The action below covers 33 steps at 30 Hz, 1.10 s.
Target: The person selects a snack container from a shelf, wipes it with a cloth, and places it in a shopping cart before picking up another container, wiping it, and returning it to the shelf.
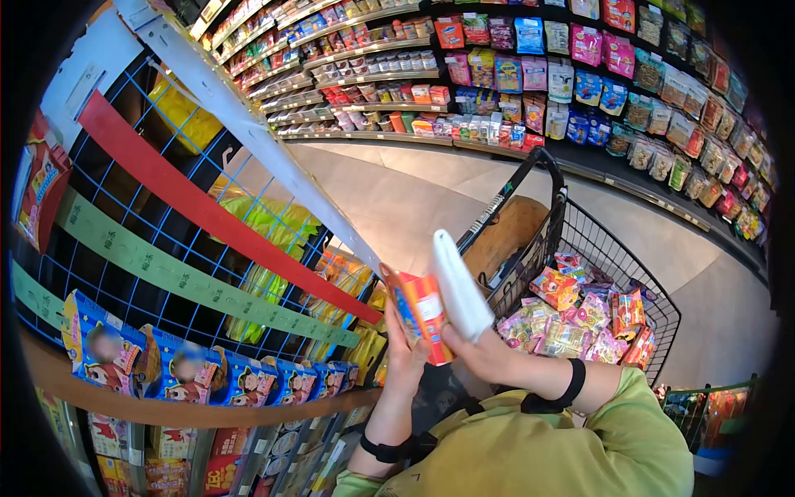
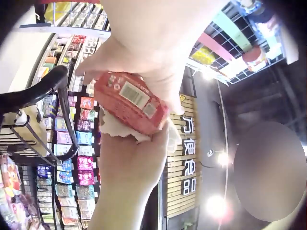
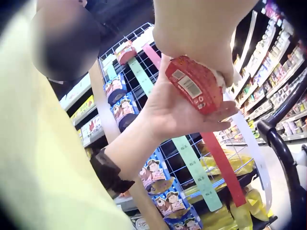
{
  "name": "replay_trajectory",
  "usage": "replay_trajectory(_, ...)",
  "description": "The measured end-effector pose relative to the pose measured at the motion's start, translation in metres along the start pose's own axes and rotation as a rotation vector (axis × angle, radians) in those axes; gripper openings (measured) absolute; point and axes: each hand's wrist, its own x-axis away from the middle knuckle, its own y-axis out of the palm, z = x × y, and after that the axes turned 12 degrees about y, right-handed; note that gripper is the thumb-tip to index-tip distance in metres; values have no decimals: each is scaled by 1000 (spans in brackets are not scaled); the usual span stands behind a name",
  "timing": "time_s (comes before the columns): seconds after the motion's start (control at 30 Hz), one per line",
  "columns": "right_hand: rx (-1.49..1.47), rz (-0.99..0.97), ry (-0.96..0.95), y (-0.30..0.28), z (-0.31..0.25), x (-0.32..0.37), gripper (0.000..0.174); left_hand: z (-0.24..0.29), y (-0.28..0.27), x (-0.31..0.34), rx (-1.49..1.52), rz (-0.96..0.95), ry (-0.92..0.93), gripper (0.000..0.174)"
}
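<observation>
Fingers (image 3: pixel 225 110) of the left hand (image 1: pixel 403 352) curl under the red snack packet (image 1: pixel 422 315), thumb on its edge, at the centre of the head view. Those of the right hand (image 1: pixel 489 352) pinch its opposite edge, with a white sheet (image 1: pixel 460 286), paper or cloth, caught between. The packet is upright in mid-air, between the wire shelf (image 1: pixel 166 248) at left and the shopping cart (image 1: pixel 662 308) at right, touching neither. Judged step: packet held up for inspection. Any next move calls for one hand to take the full grip before the other lets go.
</observation>
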Motion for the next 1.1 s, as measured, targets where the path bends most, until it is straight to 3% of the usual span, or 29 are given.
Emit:
replay_trajectory(0.03, 6, -81, -60, 2, 2, -1, 57, -1, -10, 4, 97, -24, -144, 104)
replay_trajectory(0.07, 223, -92, -207, -3, 1, -3, 60, 0, -18, 9, 195, -46, -289, 103)
replay_trajectory(0.2, 430, -170, -265, -6, -7, 6, 69, 2, -26, 12, 194, -65, -311, 92)
replay_trajectory(0.27, 458, -202, -303, -7, -7, 6, 72, 14, -17, 3, 445, 73, -296, 80)
replay_trajectory(0.3, 601, -248, -359, -9, -6, 6, 78, 11, -24, 0, 566, 47, -347, 74)
replay_trajectory(0.33, 746, -292, -416, -10, -5, 6, 85, 10, -27, -1, 563, 54, -343, 74)
replay_trajectory(0.4, 732, -292, -426, -10, -5, 7, 86, 10, -30, -1, 383, 120, -439, 72)
replay_trajectory(0.47, 673, -263, -408, -13, -8, 5, 84, 14, -26, 2, 270, 102, -417, 77)
replay_trajectory(0.57, 694, -231, -357, -24, -11, -4, 82, 18, -26, 12, 509, 68, -276, 96)
replay_trajectory(0.67, 717, -118, -277, -40, -6, -12, 79, 19, -19, 10, 638, 83, -231, 94)
replay_trajectory(0.73, 601, 25, -264, -62, 8, -22, 64, 24, -15, 7, 668, 54, -217, 93)
replay_trajectory(0.8, 466, 109, -11, -92, -3, -14, 47, 24, -14, 4, 701, 28, -201, 93)
replay_trajectory(0.9, 468, 219, 256, -144, 5, 11, 27, 25, -11, 3, 692, -6, -355, 90)
replay_trajectory(0.93, 636, 232, 350, -163, 15, 21, 20, 19, -11, 2, 700, -2, -361, 90)
replay_trajectory(1.0, 752, 158, 522, -191, 29, 44, 20, 3, -11, 2, 717, -6, -406, 78)
replay_trajectory(1.1, 956, -8, 794, -235, 107, 92, 29, -3, 2, -6, 832, -16, -513, 69)
